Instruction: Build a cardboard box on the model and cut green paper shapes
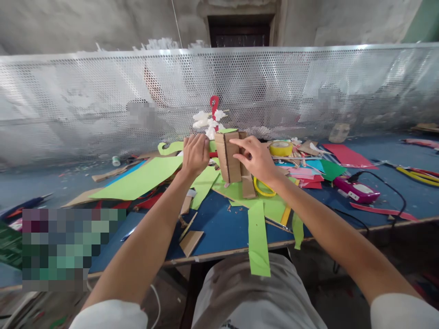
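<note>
A folded brown cardboard box (229, 160) stands upright at the middle of the table, with light green paper at its top. My right hand (255, 157) holds it from the right, index finger and thumb at its face. Just left of the box, my left hand (196, 153) is closed, its knuckles up. Curled green paper (169, 147) shows on the left of that hand, and a bit of red sticks out on its right. What the left fingers grip is hidden. Behind the box rises a red curved piece (215, 104) with white flower-like shapes (210, 121).
Green paper sheets (144, 176) and cardboard scraps (191, 242) litter the blue table (219, 237). To the right lie yellow tape (281, 148), yellow-handled scissors (264, 188), a magenta device (356, 189) with a black cord, and pliers (416, 176). A perforated metal screen (274, 82) runs along the back.
</note>
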Tool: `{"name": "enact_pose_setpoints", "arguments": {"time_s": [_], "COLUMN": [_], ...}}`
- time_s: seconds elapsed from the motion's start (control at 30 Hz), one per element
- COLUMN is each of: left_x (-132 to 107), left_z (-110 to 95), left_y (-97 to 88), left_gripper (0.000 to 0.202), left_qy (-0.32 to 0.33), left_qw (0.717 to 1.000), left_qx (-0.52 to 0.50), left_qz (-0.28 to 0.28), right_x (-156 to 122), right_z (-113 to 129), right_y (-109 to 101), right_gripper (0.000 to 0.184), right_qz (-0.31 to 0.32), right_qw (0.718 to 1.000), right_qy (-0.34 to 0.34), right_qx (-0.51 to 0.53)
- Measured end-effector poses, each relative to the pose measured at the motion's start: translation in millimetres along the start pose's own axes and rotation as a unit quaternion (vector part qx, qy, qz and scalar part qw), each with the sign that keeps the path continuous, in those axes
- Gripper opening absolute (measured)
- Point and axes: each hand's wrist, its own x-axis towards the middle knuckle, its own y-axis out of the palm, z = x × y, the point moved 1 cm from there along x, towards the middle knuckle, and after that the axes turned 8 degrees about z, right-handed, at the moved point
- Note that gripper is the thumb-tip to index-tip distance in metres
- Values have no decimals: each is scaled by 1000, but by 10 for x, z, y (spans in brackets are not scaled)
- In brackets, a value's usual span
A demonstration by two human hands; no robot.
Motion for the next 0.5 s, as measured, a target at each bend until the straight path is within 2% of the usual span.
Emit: {"name": "enact_pose_setpoints", "arguments": {"time_s": [0.5], "left_x": [25], "left_z": [5], "left_y": [15], "left_gripper": [46], "left_qy": [12], "left_qw": [1000], "left_qx": [14], "left_qz": [18], "right_x": [17], "right_z": [-46], "right_y": [36], "right_gripper": [35], "right_qz": [0], "right_qw": [1000], "right_qy": [-7], "right_qx": [-19]}}
